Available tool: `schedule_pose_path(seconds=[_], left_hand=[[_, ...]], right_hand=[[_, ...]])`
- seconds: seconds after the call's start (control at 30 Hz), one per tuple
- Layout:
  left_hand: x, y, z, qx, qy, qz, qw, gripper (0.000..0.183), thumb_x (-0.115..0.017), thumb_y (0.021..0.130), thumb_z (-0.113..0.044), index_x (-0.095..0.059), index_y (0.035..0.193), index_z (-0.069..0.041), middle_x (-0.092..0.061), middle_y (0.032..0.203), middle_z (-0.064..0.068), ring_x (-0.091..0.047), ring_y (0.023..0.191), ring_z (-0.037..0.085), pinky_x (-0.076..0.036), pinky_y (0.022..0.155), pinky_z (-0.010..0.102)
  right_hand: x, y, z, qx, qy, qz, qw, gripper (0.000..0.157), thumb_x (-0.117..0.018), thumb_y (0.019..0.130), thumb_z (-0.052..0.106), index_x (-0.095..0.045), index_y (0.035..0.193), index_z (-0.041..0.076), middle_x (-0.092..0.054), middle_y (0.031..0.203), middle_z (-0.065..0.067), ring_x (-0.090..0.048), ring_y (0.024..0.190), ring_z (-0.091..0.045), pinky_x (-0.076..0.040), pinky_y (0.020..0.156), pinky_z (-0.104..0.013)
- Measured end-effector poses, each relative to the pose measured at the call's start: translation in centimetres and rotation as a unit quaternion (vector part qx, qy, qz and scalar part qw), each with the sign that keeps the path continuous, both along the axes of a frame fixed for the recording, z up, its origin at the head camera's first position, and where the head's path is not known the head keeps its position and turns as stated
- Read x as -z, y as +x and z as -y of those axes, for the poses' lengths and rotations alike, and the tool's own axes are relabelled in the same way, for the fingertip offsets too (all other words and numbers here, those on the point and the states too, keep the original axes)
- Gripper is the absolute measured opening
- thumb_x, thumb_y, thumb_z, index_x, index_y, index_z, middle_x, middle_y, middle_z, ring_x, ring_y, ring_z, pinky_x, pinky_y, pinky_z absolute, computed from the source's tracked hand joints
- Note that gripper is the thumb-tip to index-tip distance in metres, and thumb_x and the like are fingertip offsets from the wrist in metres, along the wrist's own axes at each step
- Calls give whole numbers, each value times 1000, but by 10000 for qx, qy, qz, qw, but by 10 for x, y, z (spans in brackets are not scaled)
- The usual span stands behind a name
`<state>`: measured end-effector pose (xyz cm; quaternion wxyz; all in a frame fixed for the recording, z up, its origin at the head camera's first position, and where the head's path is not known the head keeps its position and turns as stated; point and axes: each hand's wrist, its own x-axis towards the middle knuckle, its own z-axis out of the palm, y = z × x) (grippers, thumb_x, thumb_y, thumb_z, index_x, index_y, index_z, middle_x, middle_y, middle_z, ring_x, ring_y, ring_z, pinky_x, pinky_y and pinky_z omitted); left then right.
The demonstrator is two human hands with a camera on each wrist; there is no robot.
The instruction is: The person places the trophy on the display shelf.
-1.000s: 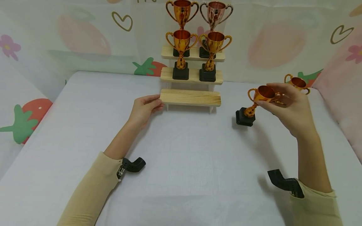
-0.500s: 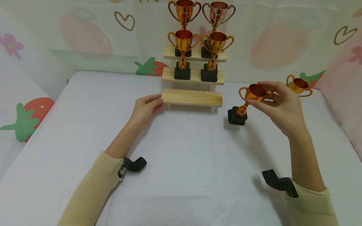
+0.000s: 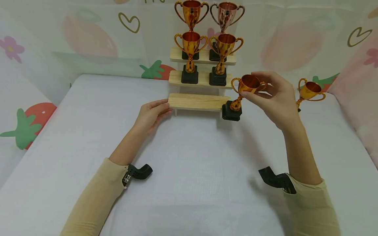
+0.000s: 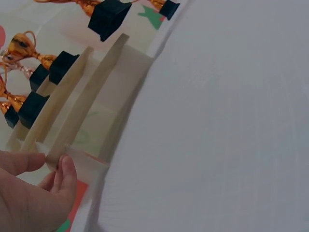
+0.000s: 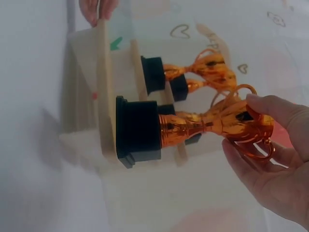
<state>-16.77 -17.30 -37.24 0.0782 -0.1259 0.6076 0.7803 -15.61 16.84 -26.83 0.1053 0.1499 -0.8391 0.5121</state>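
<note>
My right hand (image 3: 277, 98) grips a gold trophy cup (image 3: 248, 83) by its bowl, fingers behind and thumb in front. The cup tilts, and its black square base (image 3: 231, 111) overlaps the right end of the bottom wooden shelf (image 3: 198, 101) in the head view. At that shelf's left end, my left hand (image 3: 152, 114) pinches the board between thumb and fingers, as the left wrist view shows with the fingertips (image 4: 67, 169) on the edge. Two gold trophies (image 3: 190, 42) stand on the middle shelf (image 3: 203, 78). A gold one and a silvery-pink one (image 3: 226, 14) stand on the top shelf.
Another gold trophy (image 3: 309, 90) stands at the right rear of the white-covered table (image 3: 183, 170), partly behind my right wrist. A cloth backdrop (image 3: 103, 39) printed with strawberries and hearts hangs behind the tiered stand.
My right hand has carried the gold trophy leftward and slightly up to the bottom shelf's right end. More of the rear right trophy shows. My left hand stays on the shelf.
</note>
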Motion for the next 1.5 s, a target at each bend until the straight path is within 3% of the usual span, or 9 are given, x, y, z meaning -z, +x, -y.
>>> schedule_pose_path(seconds=[0.23, 0.5, 0.7, 0.9, 1.5], left_hand=[[0, 0, 0, -7, 32, 29, 10000, 46, -55, 110, -4, -48, 153, 9, -57, 142, 20, -70, 94, 6, -59, 100, 19], [-1, 0, 0, -67, 126, 95, 9999, 46, -55, 109, -3, -48, 153, 8, -54, 146, 22, -70, 94, 6, -59, 100, 19], [-1, 1, -1, -73, 127, 105, 9998, 46, -56, 109, -3, -48, 153, 8, -53, 149, 23, -69, 96, 6, -58, 101, 19], [-2, 1, 0, -35, 109, 74, 9999, 46, -55, 109, -3, -47, 153, 8, -51, 152, 25, -68, 97, 7, -58, 102, 19], [-3, 2, 0, 27, 167, 51, 9998, 47, -54, 110, -3, -45, 154, 9, -54, 145, 21, -69, 95, 6, -58, 102, 19]], right_hand=[[-7, -6, 20, -105, 28, -10, 9999, 51, -81, 94, 5, -62, 142, 0, -64, 130, -9, -66, 104, -5, -59, 95, -16], [-8, -15, 40, -224, -142, -141, 9995, 53, -83, 92, 6, -63, 140, 0, -66, 130, -14, -67, 103, -7, -61, 93, -18], [-13, -18, 55, -236, -148, -114, 9995, 50, -83, 93, 8, -64, 138, 0, -66, 131, -14, -70, 111, -22, -62, 95, -24], [-14, -24, 70, -274, -195, -48, 9994, 51, -84, 92, 8, -64, 137, -1, -66, 132, -15, -70, 114, -28, -62, 93, -22], [-7, -38, 104, -561, -216, 123, 9981, 53, -84, 93, 10, -62, 139, -1, -66, 137, -13, -68, 109, -26, -57, 81, -17]])
